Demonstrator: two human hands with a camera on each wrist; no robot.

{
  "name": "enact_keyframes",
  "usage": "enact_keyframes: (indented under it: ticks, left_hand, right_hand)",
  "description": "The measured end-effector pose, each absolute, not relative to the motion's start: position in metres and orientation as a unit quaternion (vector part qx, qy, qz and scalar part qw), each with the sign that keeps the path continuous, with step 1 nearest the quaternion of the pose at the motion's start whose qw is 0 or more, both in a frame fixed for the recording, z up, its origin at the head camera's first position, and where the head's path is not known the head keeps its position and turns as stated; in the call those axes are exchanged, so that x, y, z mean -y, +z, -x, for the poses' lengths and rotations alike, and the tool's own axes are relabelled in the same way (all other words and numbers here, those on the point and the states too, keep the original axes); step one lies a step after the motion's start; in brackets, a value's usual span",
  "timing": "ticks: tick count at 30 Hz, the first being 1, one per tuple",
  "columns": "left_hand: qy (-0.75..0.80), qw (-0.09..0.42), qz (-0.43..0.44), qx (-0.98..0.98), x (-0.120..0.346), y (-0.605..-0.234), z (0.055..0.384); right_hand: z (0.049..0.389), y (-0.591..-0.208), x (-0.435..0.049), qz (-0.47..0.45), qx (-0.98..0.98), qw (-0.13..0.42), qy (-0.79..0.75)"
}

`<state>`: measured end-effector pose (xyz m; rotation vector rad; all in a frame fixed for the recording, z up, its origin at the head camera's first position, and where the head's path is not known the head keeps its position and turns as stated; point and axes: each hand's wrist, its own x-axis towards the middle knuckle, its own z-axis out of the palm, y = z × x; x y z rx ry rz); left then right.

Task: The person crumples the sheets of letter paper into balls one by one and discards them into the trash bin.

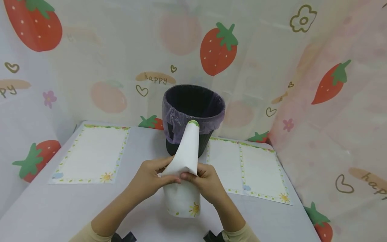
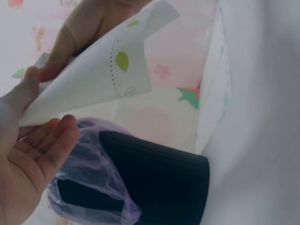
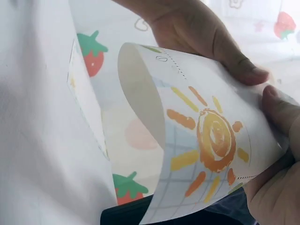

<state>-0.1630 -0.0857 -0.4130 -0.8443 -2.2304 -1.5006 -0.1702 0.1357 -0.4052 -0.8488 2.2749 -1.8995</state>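
Each grip holds paper: the left hand point(image 1: 152, 175) and right hand point(image 1: 209, 183) pinch a smooth white sheet point(image 1: 182, 198), curled into a loose tube that narrows at its far end and dents near the thumbs, in front of the black bin point(image 1: 206, 143). Leaf prints and an orange-yellow sun decorate its rounded near end. Fine ribs run along the bin's wall, and a thin, crinkled purple plastic liner point(image 1: 176, 117) folds over its round rim. Left of the bin, one flat, leaf-bordered page point(image 1: 93, 154) lies on the white surface point(image 1: 145, 218); right of the bin lie two similar pages point(image 1: 263, 174), side by side. In the head view, the curled sheet hides several fingers, the bin's dark inside is hard to make out, and both sleeves point(image 1: 92, 233) are cut off. Whether the narrow end touches the bin cannot be told.
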Motion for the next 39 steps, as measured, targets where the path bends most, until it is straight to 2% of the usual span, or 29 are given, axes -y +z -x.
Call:
enact_keyframes:
  ticks: [6,8,11,14,17,20,27,31,35,39]
  left_hand:
    - [-0.537,0.183,0.298,0.768,0.085,-0.411,0.16]
    - [-0.531,0.189,0.293,0.772,0.084,-0.411,0.158]
    - [-0.524,0.193,0.284,0.779,0.084,-0.411,0.157]
    - [-0.525,0.177,0.283,0.783,0.088,-0.41,0.158]
    - [-0.531,0.145,0.3,0.779,0.094,-0.409,0.16]
    - [-0.539,0.116,0.332,0.765,0.1,-0.41,0.162]
    - [-0.558,0.095,0.368,0.737,0.099,-0.413,0.162]
    - [-0.569,0.102,0.33,0.746,0.096,-0.413,0.163]
    - [-0.574,0.108,0.282,0.761,0.093,-0.413,0.165]
    - [-0.587,0.063,0.327,0.738,0.09,-0.414,0.169]
  right_hand:
    - [0.169,-0.401,-0.139,0.259,-0.748,0.019,-0.611]
    - [0.168,-0.4,-0.14,0.244,-0.768,-0.02,-0.592]
    - [0.168,-0.397,-0.142,0.233,-0.792,-0.105,-0.555]
    - [0.17,-0.393,-0.146,0.249,-0.795,-0.178,-0.523]
    - [0.173,-0.391,-0.152,0.283,-0.803,-0.207,-0.481]
    - [0.173,-0.391,-0.157,0.327,-0.812,-0.204,-0.438]
    - [0.169,-0.398,-0.15,0.439,-0.77,-0.171,-0.431]
    - [0.168,-0.401,-0.144,0.42,-0.769,-0.165,-0.454]
    - [0.168,-0.404,-0.14,0.388,-0.764,-0.13,-0.5]
    - [0.167,-0.407,-0.136,0.366,-0.743,-0.077,-0.555]
